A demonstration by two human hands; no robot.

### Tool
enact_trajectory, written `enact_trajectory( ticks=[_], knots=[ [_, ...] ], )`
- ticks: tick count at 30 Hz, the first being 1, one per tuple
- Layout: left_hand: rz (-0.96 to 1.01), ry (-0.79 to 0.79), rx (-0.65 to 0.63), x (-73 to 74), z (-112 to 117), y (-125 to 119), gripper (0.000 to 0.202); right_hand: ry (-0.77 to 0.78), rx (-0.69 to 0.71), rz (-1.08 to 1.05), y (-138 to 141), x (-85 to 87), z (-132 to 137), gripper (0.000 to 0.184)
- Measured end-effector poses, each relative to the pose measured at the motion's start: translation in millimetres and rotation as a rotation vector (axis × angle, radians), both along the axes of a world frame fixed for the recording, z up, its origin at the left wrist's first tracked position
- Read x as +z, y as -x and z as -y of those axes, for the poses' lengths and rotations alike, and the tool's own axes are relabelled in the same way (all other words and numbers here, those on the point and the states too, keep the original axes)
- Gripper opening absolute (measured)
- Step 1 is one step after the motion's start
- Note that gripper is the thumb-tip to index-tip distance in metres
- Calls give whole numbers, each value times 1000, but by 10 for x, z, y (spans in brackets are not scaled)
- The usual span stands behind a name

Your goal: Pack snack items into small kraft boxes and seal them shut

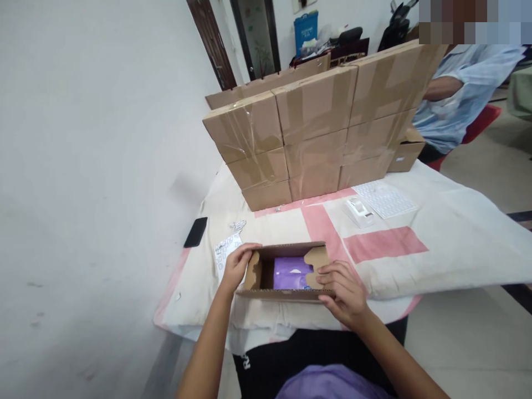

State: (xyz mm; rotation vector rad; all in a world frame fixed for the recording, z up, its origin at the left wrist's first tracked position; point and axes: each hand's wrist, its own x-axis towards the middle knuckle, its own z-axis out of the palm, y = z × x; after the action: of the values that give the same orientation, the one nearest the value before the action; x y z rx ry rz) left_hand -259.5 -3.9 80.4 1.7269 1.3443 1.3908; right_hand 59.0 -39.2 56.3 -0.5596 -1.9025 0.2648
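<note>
An open cardboard box (286,295) lies lengthwise at the table's near edge, its top facing me. Inside, toward the right end, is a purple package (291,271); the left part of the box shows bare cardboard. My left hand (238,267) grips the box's far left corner, fingers on the rim and beside the left end flap (252,270). At the other end, my right hand (344,291) holds the box wall, thumb at the near side and fingers over the right end flap (318,263). Beside my left hand lies a white printed sheet (224,255).
Taped cardboard boxes (316,138) form a stack across the back of the cloth-covered table (386,271). A white tape dispenser (358,212) and a sticker sheet (386,198) lie right of centre. A black phone (195,232) is at the left edge. Another person (469,94) sits behind, right.
</note>
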Motion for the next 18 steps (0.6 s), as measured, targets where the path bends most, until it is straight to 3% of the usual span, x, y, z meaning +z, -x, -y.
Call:
enact_trajectory(
  ticks=[3, 8, 12, 18],
  knots=[
    [77, -56, -80, -174, 272, 68, 45, 146, -1, -126, 89, -68, -28, 12],
    [151, -178, -110, -286, 411, 13, 25, 241, -8, -207, 182, -60, -81, 15],
    [144, -169, -183, -206, 218, -73, 27, 304, -52, -192, 155, 9, -175, 11],
    [145, -75, -317, -157, -355, -279, 15, 502, -181, -277, -19, 18, -466, 9]
  ],
)
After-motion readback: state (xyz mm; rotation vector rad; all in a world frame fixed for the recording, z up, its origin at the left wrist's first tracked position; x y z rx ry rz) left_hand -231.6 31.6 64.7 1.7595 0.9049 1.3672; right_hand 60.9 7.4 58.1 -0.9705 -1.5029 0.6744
